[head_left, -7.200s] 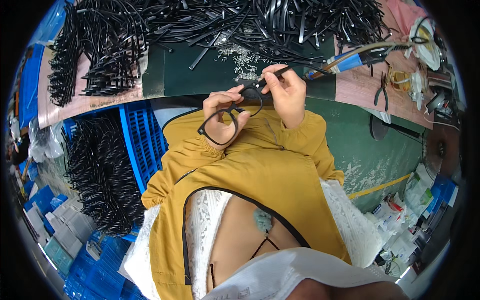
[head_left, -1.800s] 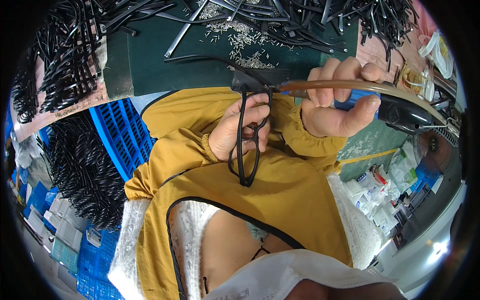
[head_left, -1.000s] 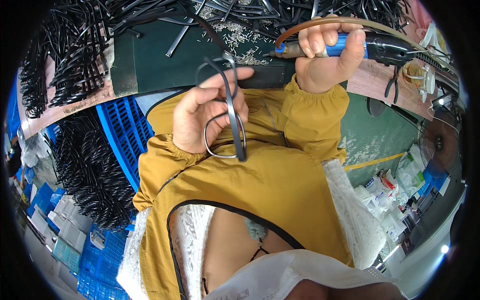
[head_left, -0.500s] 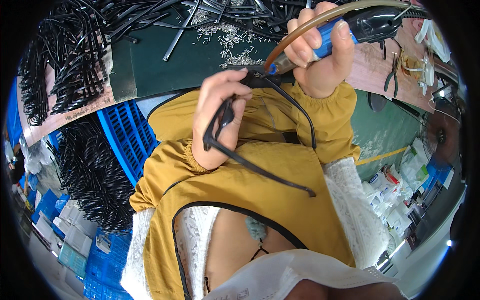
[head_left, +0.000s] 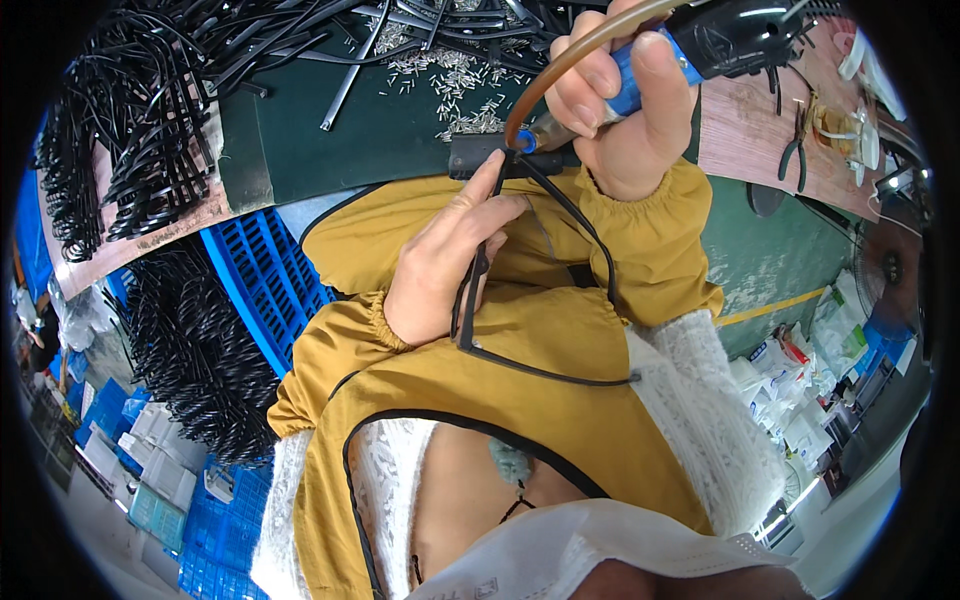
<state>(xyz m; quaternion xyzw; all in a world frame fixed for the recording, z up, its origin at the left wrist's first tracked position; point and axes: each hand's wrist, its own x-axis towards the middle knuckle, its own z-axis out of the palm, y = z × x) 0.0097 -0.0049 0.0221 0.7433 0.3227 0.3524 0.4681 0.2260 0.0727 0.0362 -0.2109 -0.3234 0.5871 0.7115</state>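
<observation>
My left hand (head_left: 435, 265) is closed on a black glasses frame (head_left: 545, 370), one temple of which extends right across my apron. The frame's far hinge end rests at a small black block (head_left: 473, 156) on the table edge, with my forefinger stretched along it. Another temple (head_left: 585, 225) hangs down from that end. In my right hand (head_left: 635, 155) is a blue and black power screwdriver (head_left: 745, 40), slanted down to the left. Its tip meets the frame's hinge end over the block; the exact contact is too small to make out. A brown tube (head_left: 590, 45) curves beside the screwdriver.
Small silver screws or pins (head_left: 450, 85) lie scattered on the green mat (head_left: 310, 130) behind the block. Black temples (head_left: 140, 130) are heaped at the left, with more below by a blue crate (head_left: 265, 285). Pliers (head_left: 795, 150) lie at the right.
The glasses frame has turned and its hinge end has come down onto the block. Both hands have shifted; the screwdriver tip has moved slightly left with the frame.
</observation>
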